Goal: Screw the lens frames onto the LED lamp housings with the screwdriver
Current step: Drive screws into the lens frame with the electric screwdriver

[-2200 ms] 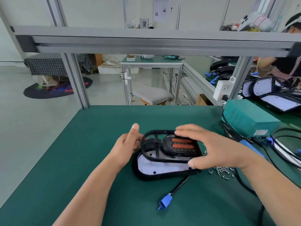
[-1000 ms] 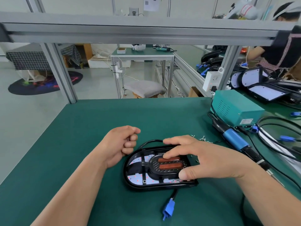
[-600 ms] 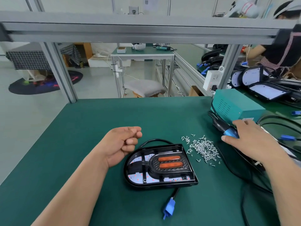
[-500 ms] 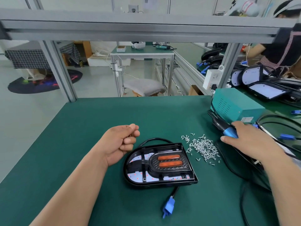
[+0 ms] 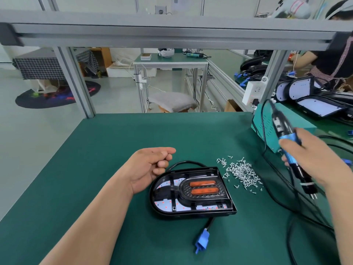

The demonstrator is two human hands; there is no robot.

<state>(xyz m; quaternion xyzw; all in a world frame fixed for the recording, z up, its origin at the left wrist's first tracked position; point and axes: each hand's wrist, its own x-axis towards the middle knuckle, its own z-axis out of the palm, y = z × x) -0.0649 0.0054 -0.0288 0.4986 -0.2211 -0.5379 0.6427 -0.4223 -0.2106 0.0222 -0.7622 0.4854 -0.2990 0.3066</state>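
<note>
The right hand (image 5: 313, 163) is wrapped round the blue barrel of the screwdriver (image 5: 280, 125), holding it tilted in the air over the right side of the surface (image 5: 114, 140), bit downward, its cord trailing toward the green box (image 5: 267, 129). The left hand (image 5: 150, 165) hovers just beside the LED lamp housing (image 5: 191, 215) with its fingers curled toward the palm; nothing shows between them.

The housing lies flat in the middle, the lens frame (image 5: 202, 197) seated in it, a pile of screws (image 5: 242, 173) close on its right.

Both parts look like rigid, light plastic, so the housing will probably slide under the driver's push. It is best steadied at its black outer rim, clear of the amber lenses and the LED board. The screws are tiny and call for a fingertip pinch.
</note>
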